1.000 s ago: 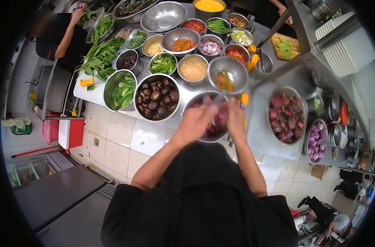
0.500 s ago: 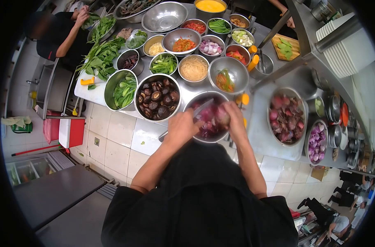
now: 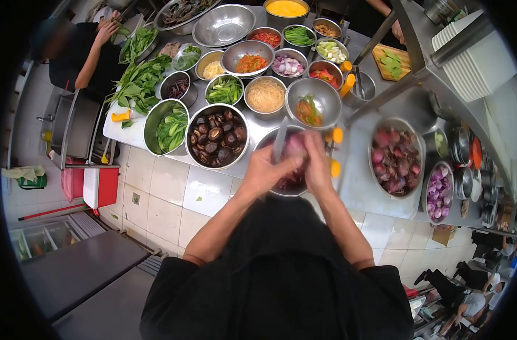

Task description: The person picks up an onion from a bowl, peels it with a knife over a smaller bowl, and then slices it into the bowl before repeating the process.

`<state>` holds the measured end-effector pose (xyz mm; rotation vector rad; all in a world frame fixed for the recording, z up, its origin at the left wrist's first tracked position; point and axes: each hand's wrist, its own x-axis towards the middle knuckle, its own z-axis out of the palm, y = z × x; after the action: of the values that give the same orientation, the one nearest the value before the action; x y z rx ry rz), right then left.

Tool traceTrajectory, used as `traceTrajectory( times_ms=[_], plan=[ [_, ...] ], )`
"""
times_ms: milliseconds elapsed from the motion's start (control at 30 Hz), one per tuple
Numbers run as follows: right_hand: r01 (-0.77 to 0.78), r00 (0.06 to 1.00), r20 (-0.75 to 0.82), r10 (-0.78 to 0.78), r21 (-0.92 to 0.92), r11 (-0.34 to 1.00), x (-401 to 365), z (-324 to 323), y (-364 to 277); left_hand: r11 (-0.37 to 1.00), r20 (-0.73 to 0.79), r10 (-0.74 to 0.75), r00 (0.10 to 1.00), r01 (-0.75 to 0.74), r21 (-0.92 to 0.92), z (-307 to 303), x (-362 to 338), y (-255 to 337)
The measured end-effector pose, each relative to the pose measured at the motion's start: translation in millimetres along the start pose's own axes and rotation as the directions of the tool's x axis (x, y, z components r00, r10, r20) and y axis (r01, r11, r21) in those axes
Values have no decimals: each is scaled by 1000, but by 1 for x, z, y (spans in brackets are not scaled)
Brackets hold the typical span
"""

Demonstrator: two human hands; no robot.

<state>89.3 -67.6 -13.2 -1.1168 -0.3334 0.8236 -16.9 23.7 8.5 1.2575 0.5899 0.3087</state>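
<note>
Closed around a knife (image 3: 280,140), my left hand (image 3: 262,174) has the blade pointing up and away, beside an onion. My right hand (image 3: 317,165) grips the red onion (image 3: 295,146), somewhat blurred by motion. Both hands are close together over a metal bowl (image 3: 264,136) with dark red onion pieces or skins in it, partly hidden by the hands. Right of them, a large metal basin (image 3: 392,195) holds unpeeled red onions (image 3: 395,161). Beyond that stands a colander-like bowl of peeled purple onions (image 3: 437,194).
Left of the bowl are a pot of mushrooms (image 3: 217,136) and a pot of green leaves (image 3: 171,127). Several ingredient bowls crowd the counter behind. Yellow-handled tools (image 3: 335,166) lie at the right. A co-worker (image 3: 80,54) handles greens at the far left. A shelf post (image 3: 377,102) slants overhead.
My hands have drawn closer together, with the onion raised toward my left hand. The knife blade has swung from slanting right to nearly upright.
</note>
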Motion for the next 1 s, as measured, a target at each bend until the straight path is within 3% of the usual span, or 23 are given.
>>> traceTrajectory(
  times_ms=[200, 300, 433, 533, 633, 700, 800, 833, 867, 933, 1000],
  plan=[
    [37, 999, 44, -32, -114, 993, 4, -3, 6, 998, -62, 15, 998, -19, -59, 0, 0, -1],
    [93, 992, -48, -115, -326, 941, 0, 7, -9, 996, -113, 27, 993, -36, -78, -2, -1, 3],
    [156, 985, -23, -173, -337, 929, -1, 4, -2, 992, -190, 58, 980, -79, -103, 1, -2, 5],
    [171, 979, -48, -199, -341, 924, -6, 3, 4, 986, -257, 161, 953, -166, 2, 0, 1, -4],
    [173, 976, -85, -201, -260, 950, -7, 1, 4, 994, -288, 28, 957, 2, 105, -11, 2, -9],
    [187, 966, -132, -224, -244, 951, -7, 0, -1, 997, -315, 68, 947, -53, 57, -16, 3, -4],
    [226, 938, -34, -346, -697, 681, -4, -6, -1, 995, -304, 57, 951, -78, -56, -25, 1, -2],
    [227, 947, 21, -321, -748, 624, -5, -6, 3, 995, -282, 18, 959, -45, -90, -31, 2, -6],
    [127, 988, 42, -150, -778, 615, -8, -5, 2, 992, -261, -19, 965, -13, -123, -34, 2, -7],
    [388, 911, 314, -268, -873, 295, -5, -17, 19, 980, -212, -53, 976, 11, -197, -30, 0, -4],
    [356, 914, 215, -343, -832, 426, -2, -17, 27, 955, -126, -97, 987, 57, -290, -31, 0, -5]
  ],
)
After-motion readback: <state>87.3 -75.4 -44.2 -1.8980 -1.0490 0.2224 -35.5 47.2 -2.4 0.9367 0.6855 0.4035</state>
